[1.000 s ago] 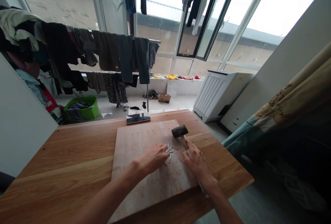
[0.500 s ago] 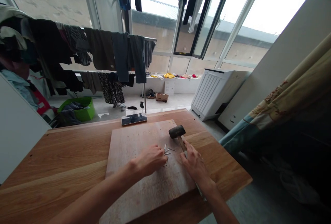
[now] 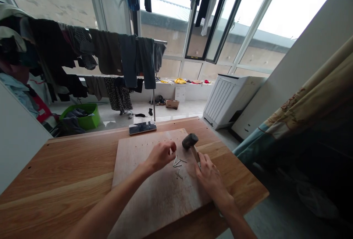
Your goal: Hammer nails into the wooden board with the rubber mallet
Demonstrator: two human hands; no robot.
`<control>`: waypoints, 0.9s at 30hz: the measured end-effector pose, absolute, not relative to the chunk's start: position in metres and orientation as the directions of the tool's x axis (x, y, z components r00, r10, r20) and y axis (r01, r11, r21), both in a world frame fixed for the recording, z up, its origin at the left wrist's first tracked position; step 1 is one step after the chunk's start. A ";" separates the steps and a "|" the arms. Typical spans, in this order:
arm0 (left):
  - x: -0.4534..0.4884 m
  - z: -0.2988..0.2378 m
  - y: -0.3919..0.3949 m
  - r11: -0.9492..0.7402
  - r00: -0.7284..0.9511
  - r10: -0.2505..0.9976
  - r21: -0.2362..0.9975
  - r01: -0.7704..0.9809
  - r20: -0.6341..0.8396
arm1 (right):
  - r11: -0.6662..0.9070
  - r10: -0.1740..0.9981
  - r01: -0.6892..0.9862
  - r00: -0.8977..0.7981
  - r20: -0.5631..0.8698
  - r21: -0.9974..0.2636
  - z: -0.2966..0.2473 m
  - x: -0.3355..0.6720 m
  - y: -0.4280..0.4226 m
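Observation:
My right hand (image 3: pixel 208 171) is wrapped round the wooden handle of a mallet (image 3: pixel 190 141) with a black head, which rests over the right side of a flat wooden board (image 3: pixel 146 195). Raised just above the board, my left hand (image 3: pixel 161 155) has thumb and fingers pinched together; whatever they hold is too small to make out. Directly below its fingertips and to their right, several loose silver nails (image 3: pixel 177 163) lie scattered on the board. A row of small dark dots (image 3: pixel 148 143) runs along the board's far edge.
The board lies on a wooden table (image 3: pixel 68 165); a phone (image 3: pixel 142 128) sits beyond it. Past the table are a green tub (image 3: pixel 93 117), a rack of hanging clothes (image 3: pixel 107 51) and a white ribbed appliance (image 3: pixel 223 99). A curtain (image 3: pixel 298 110) hangs at the right.
My left hand has lifted off the nails and moved slightly up and away, uncovering more of them. My right hand and the mallet have shifted a little to the right.

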State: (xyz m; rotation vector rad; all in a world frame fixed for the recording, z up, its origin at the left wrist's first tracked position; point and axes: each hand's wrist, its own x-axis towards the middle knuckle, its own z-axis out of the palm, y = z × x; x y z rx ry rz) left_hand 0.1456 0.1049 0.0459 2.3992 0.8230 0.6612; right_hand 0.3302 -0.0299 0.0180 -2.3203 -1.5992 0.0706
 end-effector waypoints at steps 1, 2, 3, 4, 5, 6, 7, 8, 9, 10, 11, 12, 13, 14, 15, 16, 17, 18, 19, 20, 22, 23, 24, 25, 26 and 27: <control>0.152 0.041 0.114 -0.592 0.615 0.738 0.704 0.392 0.278 | -0.330 0.919 0.901 0.375 0.122 -0.281 0.018 0.329 -0.029; 0.160 0.037 0.123 -0.511 0.537 0.798 0.778 0.365 0.273 | -0.337 0.921 0.899 0.377 0.101 -0.281 0.018 0.327 -0.028; 0.169 0.032 0.131 -0.446 0.468 0.844 0.827 0.341 0.262 | -0.343 0.921 0.894 0.380 0.081 -0.289 0.018 0.326 -0.027; 0.178 0.028 0.139 -0.397 0.416 0.875 0.859 0.324 0.247 | -0.347 0.921 0.887 0.384 0.067 -0.305 0.017 0.325 -0.026; 0.187 0.024 0.145 -0.364 0.380 0.895 0.876 0.317 0.235 | -0.348 0.921 0.879 0.386 0.059 -0.325 0.017 0.324 -0.025; 0.196 0.021 0.151 -0.343 0.357 0.907 0.883 0.320 0.223 | -0.345 0.921 0.872 0.386 0.055 -0.347 0.017 0.324 -0.025; 0.203 0.017 0.155 -0.332 0.345 0.914 0.884 0.329 0.215 | -0.343 0.920 0.865 0.388 0.054 -0.367 0.017 0.325 -0.025; 0.209 0.014 0.158 -0.331 0.339 0.916 0.879 0.342 0.213 | -0.344 0.918 0.858 0.392 0.055 -0.381 0.017 0.325 -0.025; 0.213 0.012 0.160 -0.340 0.337 0.916 0.871 0.356 0.219 | -0.346 0.916 0.854 0.397 0.056 -0.389 0.018 0.325 -0.025; 0.215 0.009 0.162 -0.355 0.340 0.911 0.861 0.364 0.232 | -0.346 0.916 0.853 0.397 0.055 -0.391 0.018 0.326 -0.025; 0.216 0.007 0.162 -0.375 0.351 0.903 0.852 0.366 0.247 | -0.347 0.916 0.853 0.397 0.053 -0.390 0.018 0.326 -0.025; 0.215 0.005 0.162 -0.397 0.368 0.892 0.843 0.363 0.262 | -0.349 0.915 0.853 0.399 0.053 -0.387 0.018 0.326 -0.025; 0.214 0.004 0.162 -0.415 0.385 0.882 0.836 0.359 0.273 | -0.349 0.916 0.854 0.397 0.052 -0.385 0.018 0.327 -0.025; 0.212 0.003 0.162 -0.430 0.400 0.873 0.830 0.356 0.281 | -0.348 0.917 0.855 0.396 0.051 -0.384 0.018 0.327 -0.025; 0.211 0.003 0.161 -0.440 0.410 0.867 0.823 0.359 0.284 | -0.352 0.915 0.855 0.399 0.051 -0.382 0.018 0.327 -0.025; 0.209 0.003 0.160 -0.445 0.415 0.864 0.817 0.367 0.284 | -0.358 0.913 0.853 0.405 0.049 -0.380 0.018 0.328 -0.025; 0.208 0.004 0.159 -0.450 0.417 0.863 0.810 0.378 0.285 | -0.366 0.911 0.850 0.411 0.042 -0.380 0.018 0.328 -0.024; 0.208 0.004 0.159 -0.452 0.415 0.864 0.803 0.389 0.285 | -0.370 0.911 0.846 0.412 0.032 -0.384 0.018 0.328 -0.024; 0.207 0.005 0.159 -0.454 0.411 0.865 0.795 0.401 0.287 | -0.369 0.912 0.843 0.409 0.021 -0.391 0.019 0.329 -0.024; 0.208 0.005 0.158 -0.455 0.404 0.868 0.788 0.414 0.289 | -0.365 0.915 0.841 0.404 0.013 -0.400 0.019 0.329 -0.024; 0.208 0.005 0.158 -0.455 0.391 0.873 0.775 0.437 0.292 | -0.353 0.921 0.839 0.390 0.006 -0.415 0.020 0.330 -0.023; 0.209 0.005 0.158 -0.456 0.385 0.875 0.771 0.446 0.294 | -0.350 0.921 0.838 0.389 0.008 -0.418 0.020 0.331 -0.023; 0.209 0.005 0.158 -0.456 0.384 0.875 0.768 0.450 0.294 | -0.351 0.920 0.837 0.392 0.011 -0.420 0.019 0.332 -0.023; 0.209 0.005 0.158 -0.456 0.387 0.874 0.768 0.450 0.293 | -0.356 0.917 0.835 0.398 0.012 -0.420 0.018 0.332 -0.023; 0.209 0.005 0.158 -0.456 0.390 0.874 0.770 0.446 0.291 | -0.361 0.915 0.832 0.404 0.014 -0.421 0.017 0.333 -0.023; 0.209 0.004 0.158 -0.455 0.393 0.873 0.774 0.440 0.290 | -0.362 0.914 0.830 0.405 0.011 -0.424 0.017 0.334 -0.022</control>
